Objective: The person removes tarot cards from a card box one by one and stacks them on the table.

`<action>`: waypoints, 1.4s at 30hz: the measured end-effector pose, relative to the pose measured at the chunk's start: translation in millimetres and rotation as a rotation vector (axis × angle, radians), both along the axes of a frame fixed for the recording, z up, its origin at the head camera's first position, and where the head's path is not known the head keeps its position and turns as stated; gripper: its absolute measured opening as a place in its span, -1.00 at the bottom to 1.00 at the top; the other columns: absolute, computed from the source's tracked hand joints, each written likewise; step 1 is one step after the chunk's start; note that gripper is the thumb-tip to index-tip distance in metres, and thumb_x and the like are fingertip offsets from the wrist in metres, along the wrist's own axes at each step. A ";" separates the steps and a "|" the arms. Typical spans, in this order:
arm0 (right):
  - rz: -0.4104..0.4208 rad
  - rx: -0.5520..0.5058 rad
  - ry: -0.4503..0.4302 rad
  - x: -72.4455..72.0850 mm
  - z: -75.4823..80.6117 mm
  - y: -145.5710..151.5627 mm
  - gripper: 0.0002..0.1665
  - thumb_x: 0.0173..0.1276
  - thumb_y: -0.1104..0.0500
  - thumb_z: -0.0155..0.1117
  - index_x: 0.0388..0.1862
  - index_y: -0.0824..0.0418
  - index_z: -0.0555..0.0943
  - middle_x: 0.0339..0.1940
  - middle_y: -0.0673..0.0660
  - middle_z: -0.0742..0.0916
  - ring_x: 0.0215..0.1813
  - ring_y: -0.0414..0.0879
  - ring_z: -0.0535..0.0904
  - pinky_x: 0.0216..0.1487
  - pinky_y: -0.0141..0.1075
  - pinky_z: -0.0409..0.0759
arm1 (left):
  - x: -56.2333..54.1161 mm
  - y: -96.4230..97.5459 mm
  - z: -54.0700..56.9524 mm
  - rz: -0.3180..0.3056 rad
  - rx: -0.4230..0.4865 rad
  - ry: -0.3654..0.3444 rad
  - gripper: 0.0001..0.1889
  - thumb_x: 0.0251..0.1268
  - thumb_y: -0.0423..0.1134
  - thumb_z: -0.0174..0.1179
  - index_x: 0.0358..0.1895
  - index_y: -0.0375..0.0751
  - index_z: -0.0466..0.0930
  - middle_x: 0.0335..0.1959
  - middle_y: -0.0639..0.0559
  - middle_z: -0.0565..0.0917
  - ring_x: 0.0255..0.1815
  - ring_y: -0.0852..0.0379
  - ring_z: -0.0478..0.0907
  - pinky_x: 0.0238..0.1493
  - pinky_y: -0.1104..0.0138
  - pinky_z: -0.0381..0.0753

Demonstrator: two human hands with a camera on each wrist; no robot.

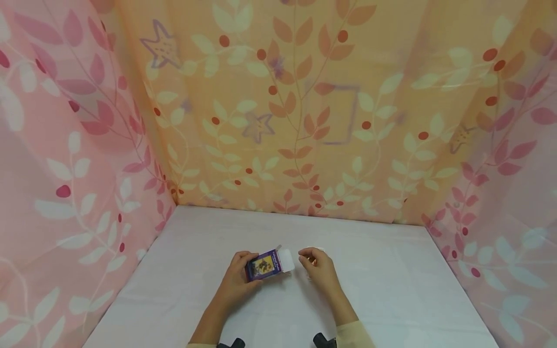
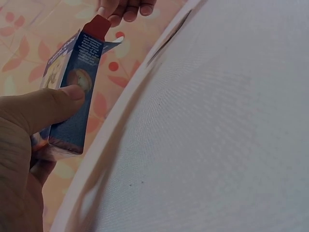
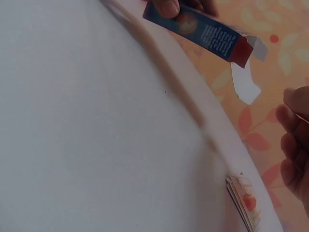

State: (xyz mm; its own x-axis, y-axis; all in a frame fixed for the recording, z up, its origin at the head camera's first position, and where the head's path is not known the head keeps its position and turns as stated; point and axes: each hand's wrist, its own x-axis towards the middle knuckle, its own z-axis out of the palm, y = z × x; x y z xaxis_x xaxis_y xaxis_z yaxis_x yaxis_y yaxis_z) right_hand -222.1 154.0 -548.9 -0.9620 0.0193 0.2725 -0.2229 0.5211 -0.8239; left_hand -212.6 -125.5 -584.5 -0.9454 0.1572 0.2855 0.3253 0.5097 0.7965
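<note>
My left hand (image 1: 235, 280) grips a small purple-blue card box (image 1: 264, 265) with a picture on its front, the thumb along one side. The box is tilted, its end with the white flap (image 1: 285, 260) pointing right. In the left wrist view the box's side (image 2: 77, 106) carries white print, and a red tab (image 2: 98, 27) sticks up at that end. Just right of the flap, my right hand (image 1: 322, 273) hovers with loosely bent fingers and nothing showing between them. A small stack of cards (image 3: 247, 198) lies on the table below it, mostly hidden in the head view.
A white cloth covers the table (image 1: 391, 280). Behind it hangs an orange leaf-patterned curtain (image 1: 296, 159), with pink curtains at the left (image 1: 87, 193) and right (image 1: 513, 208). Two dark objects (image 1: 235, 342) show at the bottom edge near the wrists.
</note>
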 end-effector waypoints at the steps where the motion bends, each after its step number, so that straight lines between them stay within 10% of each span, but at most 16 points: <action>1: 0.005 -0.004 0.004 0.4 -0.3 -1.3 -0.90 0.37 0.21 0.43 -0.15 0.08 0.75 -0.29 -0.05 0.75 -0.27 -0.22 0.55 -0.27 -0.41 0.56 | -0.3 -0.1 0.1 -0.001 0.000 -0.002 -0.17 -0.13 -0.25 0.67 0.33 0.15 0.52 0.26 0.15 0.44 0.34 0.03 0.46 0.46 -0.05 0.42; 42: 0.085 0.030 -0.067 9.3 -1.1 -26.0 -0.88 0.39 0.10 0.42 -0.12 0.02 0.76 -0.23 -0.09 0.76 -0.20 -0.22 0.55 -0.21 -0.39 0.55 | -0.9 0.6 -2.0 -0.051 0.037 0.049 -0.19 -0.18 -0.30 0.68 0.28 0.11 0.55 0.21 0.15 0.47 0.28 0.08 0.49 0.42 -0.04 0.45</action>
